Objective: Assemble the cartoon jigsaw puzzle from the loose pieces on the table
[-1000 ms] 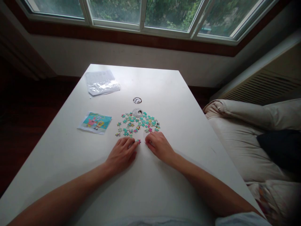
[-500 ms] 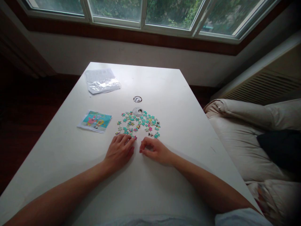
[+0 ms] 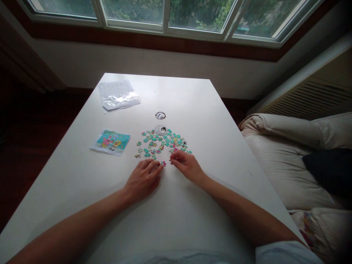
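Small jigsaw puzzle pieces [image 3: 150, 145], mostly teal with some pink and yellow, lie loosely spread on the white table [image 3: 176, 227]. My left hand [image 3: 144, 176] rests palm down below them, its fingers close together and bent. The index fingertip presses on a pink puzzle piece [image 3: 163, 163]; the thumb is mostly hidden. Opposite it, my right hand [image 3: 188, 165] pinches a small dark puzzle piece [image 3: 171, 160] between thumb and index finger. A gap of bare table separates the two held pieces.
A picture sheet [image 3: 111, 142] with cartoon figures lies left of the pieces. Farther back are clear plastic packaging with papers [image 3: 119, 95]. Two round inserts, the nearer one [image 3: 160, 129] touching the pieces, sit mid-table. A pale sofa [image 3: 272, 154] stands at right.
The pink piece has shifted slightly right and nearer under my left index finger. My right hand has moved a little forward and right, and now a dark piece shows in its pinch.
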The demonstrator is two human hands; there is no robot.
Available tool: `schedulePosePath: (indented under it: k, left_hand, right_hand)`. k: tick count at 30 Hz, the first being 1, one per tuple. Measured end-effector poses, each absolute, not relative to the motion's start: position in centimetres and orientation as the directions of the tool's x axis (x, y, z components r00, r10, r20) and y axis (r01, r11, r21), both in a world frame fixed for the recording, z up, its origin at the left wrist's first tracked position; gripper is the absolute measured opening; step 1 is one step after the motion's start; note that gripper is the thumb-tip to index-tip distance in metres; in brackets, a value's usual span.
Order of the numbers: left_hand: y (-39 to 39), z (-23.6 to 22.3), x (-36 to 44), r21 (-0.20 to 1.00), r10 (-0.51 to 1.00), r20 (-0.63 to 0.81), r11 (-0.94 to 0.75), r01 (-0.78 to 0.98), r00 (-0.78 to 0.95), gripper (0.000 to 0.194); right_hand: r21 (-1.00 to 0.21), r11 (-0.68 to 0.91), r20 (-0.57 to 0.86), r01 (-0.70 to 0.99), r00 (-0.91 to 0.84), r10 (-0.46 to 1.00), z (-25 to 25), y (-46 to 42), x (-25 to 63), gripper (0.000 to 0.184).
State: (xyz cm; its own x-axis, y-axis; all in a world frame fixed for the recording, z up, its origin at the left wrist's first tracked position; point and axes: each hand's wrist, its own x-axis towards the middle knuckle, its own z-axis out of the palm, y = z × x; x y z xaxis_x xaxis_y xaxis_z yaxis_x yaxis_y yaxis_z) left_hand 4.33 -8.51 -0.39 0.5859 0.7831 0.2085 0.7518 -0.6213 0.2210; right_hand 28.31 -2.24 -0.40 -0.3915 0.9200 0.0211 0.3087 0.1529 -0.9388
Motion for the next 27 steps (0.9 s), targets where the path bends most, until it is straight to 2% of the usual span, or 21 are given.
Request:
schedulePosePath:
  k: [3, 7, 11, 13, 17, 19, 27]
  left_hand:
    - [-8.70, -0.44, 4.23, 0.225, 0.761, 0.212, -0.649, 0.727, 0.614, 0.040]
    - [-8.83, -0.22, 4.13, 0.228, 0.749, 0.219, -0.663, 0.714, 0.625, 0.041]
    - [-8.80, -0.08, 4.16, 0.226, 0.739, 0.221, -0.673, 0.704, 0.636, 0.043]
    - [-8.75, -0.14, 4.18, 0.225, 0.736, 0.228, -0.677, 0.701, 0.637, 0.043]
    - [-8.72, -0.31, 4.20, 0.220, 0.729, 0.229, -0.685, 0.695, 0.646, 0.044]
    - [-8.73, -0.35, 4.18, 0.215, 0.722, 0.225, -0.692, 0.689, 0.654, 0.043]
    - [-8.80, -0.18, 4.11, 0.215, 0.723, 0.213, -0.691, 0.690, 0.657, 0.044]
  right_hand:
    - [-0.861, 0.264, 0.072, 0.435, -0.409, 0.910, -0.39, -2.60, 28.04, 0.014]
    - [-0.802, 0.320, 0.082, 0.505, -0.437, 0.896, 0.07, -2.74, 27.72, 0.006]
    - [-0.759, 0.363, 0.119, 0.541, -0.432, 0.894, 0.14, -2.52, 27.69, 0.006]
    - [-0.765, 0.358, 0.121, 0.535, -0.428, 0.896, 0.08, -2.55, 27.67, 0.006]
    - [-0.855, 0.259, 0.065, 0.450, -0.402, 0.913, 0.11, -2.71, 27.59, 0.014]
    - [-0.865, 0.236, 0.047, 0.444, -0.396, 0.917, 0.18, -2.75, 27.60, 0.012]
    - [-0.792, 0.366, 0.144, 0.488, -0.433, 0.890, 0.16, -2.81, 27.86, 0.004]
